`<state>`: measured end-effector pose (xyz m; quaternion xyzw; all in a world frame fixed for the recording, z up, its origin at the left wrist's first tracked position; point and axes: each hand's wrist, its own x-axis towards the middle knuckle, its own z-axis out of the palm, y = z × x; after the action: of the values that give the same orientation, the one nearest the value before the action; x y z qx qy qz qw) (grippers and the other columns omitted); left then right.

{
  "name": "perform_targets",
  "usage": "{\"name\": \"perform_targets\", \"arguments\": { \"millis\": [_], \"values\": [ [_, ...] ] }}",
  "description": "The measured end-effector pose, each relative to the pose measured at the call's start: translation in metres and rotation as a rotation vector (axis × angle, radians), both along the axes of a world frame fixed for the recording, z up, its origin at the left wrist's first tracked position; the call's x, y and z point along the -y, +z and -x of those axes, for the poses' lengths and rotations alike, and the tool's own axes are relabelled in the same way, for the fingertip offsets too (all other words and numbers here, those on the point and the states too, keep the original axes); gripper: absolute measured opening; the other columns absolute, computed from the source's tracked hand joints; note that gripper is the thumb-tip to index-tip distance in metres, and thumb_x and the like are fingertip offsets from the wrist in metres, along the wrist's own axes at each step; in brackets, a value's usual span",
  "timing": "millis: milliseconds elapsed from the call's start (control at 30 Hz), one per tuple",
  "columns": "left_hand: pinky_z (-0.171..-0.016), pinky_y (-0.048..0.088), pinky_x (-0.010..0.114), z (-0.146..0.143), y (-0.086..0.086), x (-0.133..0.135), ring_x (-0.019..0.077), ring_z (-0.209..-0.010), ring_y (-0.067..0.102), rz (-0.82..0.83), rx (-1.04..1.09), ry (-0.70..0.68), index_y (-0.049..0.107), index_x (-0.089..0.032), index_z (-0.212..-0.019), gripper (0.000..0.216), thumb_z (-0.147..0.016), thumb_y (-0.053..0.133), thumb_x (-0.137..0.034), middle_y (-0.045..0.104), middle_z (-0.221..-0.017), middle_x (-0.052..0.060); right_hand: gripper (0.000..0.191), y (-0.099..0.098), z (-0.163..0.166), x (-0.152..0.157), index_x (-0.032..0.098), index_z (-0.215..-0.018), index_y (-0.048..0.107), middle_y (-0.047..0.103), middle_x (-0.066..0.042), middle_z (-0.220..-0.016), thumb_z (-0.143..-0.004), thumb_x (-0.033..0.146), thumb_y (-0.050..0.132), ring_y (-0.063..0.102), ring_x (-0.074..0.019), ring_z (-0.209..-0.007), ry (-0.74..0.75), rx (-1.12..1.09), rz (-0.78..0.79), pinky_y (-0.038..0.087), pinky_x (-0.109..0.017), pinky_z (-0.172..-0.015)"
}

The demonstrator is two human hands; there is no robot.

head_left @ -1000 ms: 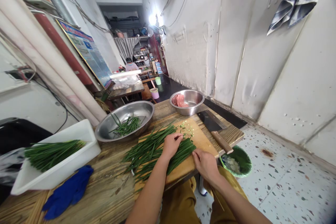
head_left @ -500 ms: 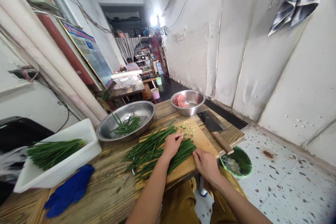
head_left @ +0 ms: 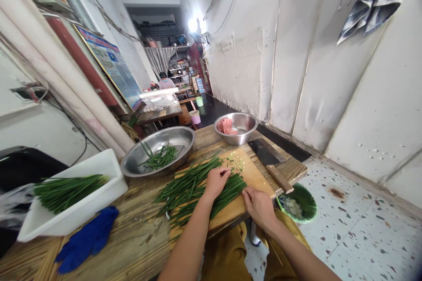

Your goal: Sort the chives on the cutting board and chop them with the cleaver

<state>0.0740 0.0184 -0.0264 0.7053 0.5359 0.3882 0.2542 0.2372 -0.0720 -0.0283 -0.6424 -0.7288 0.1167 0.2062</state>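
Observation:
A bunch of long green garlic chives lies across a wooden cutting board. My left hand rests over the bunch, fingers curled closed around its upper side near the cut ends. At the bunch's right end, my right hand has its fingers bent closed, thumb and fingertips against the cut ends of the chives; its palm side is hidden. Small pale cut pieces are scattered on the board's far part. Just right of the board lies a cleaver, its wooden handle pointing toward me.
A steel basin with chives stands behind the board, and a steel bowl with reddish slices at the far edge. On the left are a white tub of chives and a blue glove. A green basket sits below, right.

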Motion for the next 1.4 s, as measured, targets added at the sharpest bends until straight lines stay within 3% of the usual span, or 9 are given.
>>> {"name": "perform_targets", "arguments": {
  "millis": [433, 700, 767, 867, 933, 1167, 1400],
  "values": [
    [-0.086, 0.047, 0.029, 0.004, -0.002, 0.000, 0.0165, -0.087, 0.066, -0.092, -0.068, -0.026, 0.073, -0.020, -0.088, 0.015, -0.080, 0.060, -0.021, 0.073, -0.092, 0.003, 0.031, 0.002, 0.002, 0.000, 0.018, -0.084, 0.065, 0.071, -0.006, -0.080, -0.093, 0.026, 0.037, 0.066, -0.0177, -0.078, -0.012, -0.002, 0.017, 0.035, -0.024, -0.063],
    [-0.086, 0.045, 0.026, 0.008, 0.009, 0.004, 0.0153, -0.090, 0.064, -0.027, -0.060, -0.266, 0.073, -0.022, -0.088, 0.020, -0.084, 0.054, -0.026, 0.072, -0.095, 0.002, 0.031, 0.003, 0.002, 0.002, 0.018, -0.086, 0.065, 0.071, -0.006, -0.081, -0.093, 0.026, 0.036, 0.066, -0.0187, -0.078, -0.027, -0.032, 0.024, 0.035, -0.025, -0.063],
    [-0.088, 0.043, 0.028, 0.011, 0.013, 0.005, 0.0162, -0.093, 0.062, -0.037, -0.108, -0.154, 0.073, -0.022, -0.087, 0.022, -0.085, 0.051, -0.027, 0.071, -0.096, 0.002, 0.030, 0.003, 0.002, 0.002, 0.019, -0.087, 0.065, 0.071, -0.006, -0.081, -0.093, 0.026, 0.036, 0.066, -0.0183, -0.078, -0.028, -0.037, 0.025, 0.035, -0.024, -0.063],
    [-0.088, 0.037, 0.036, 0.015, 0.014, 0.005, 0.0207, -0.097, 0.058, -0.056, -0.314, 0.193, 0.073, -0.023, -0.082, 0.021, -0.085, 0.052, -0.024, 0.069, -0.095, 0.003, 0.030, 0.002, 0.002, 0.000, 0.018, -0.086, 0.065, 0.071, -0.006, -0.079, -0.093, 0.026, 0.036, 0.066, -0.0178, -0.077, -0.025, -0.022, 0.028, 0.034, -0.024, -0.063],
    [-0.087, 0.033, 0.039, 0.017, 0.014, 0.006, 0.0232, -0.097, 0.055, -0.017, -0.436, 0.299, 0.073, -0.024, -0.078, 0.018, -0.082, 0.056, -0.025, 0.069, -0.093, 0.004, 0.030, 0.001, 0.002, 0.000, 0.018, -0.085, 0.064, 0.070, -0.006, -0.079, -0.094, 0.026, 0.036, 0.066, -0.0172, -0.077, -0.020, -0.020, 0.025, 0.034, -0.023, -0.063],
    [-0.081, 0.031, 0.037, 0.020, 0.016, 0.007, 0.0245, -0.096, 0.053, 0.082, -0.516, 0.273, 0.071, -0.022, -0.077, 0.011, -0.078, 0.060, -0.024, 0.066, -0.092, 0.006, 0.031, 0.001, 0.001, 0.001, 0.018, -0.084, 0.064, 0.070, -0.006, -0.078, -0.094, 0.026, 0.036, 0.065, -0.0160, -0.076, -0.016, -0.022, 0.016, 0.033, -0.023, -0.063],
    [-0.081, 0.030, 0.035, 0.017, 0.017, 0.009, 0.0227, -0.094, 0.054, 0.010, -0.539, 0.205, 0.064, -0.018, -0.075, 0.016, -0.085, 0.051, -0.020, 0.066, -0.088, 0.005, 0.031, 0.003, 0.001, 0.002, 0.017, -0.086, 0.064, 0.070, -0.006, -0.080, -0.093, 0.025, 0.036, 0.065, -0.0164, -0.078, -0.014, -0.026, 0.022, 0.034, -0.023, -0.064]
  ]
}}
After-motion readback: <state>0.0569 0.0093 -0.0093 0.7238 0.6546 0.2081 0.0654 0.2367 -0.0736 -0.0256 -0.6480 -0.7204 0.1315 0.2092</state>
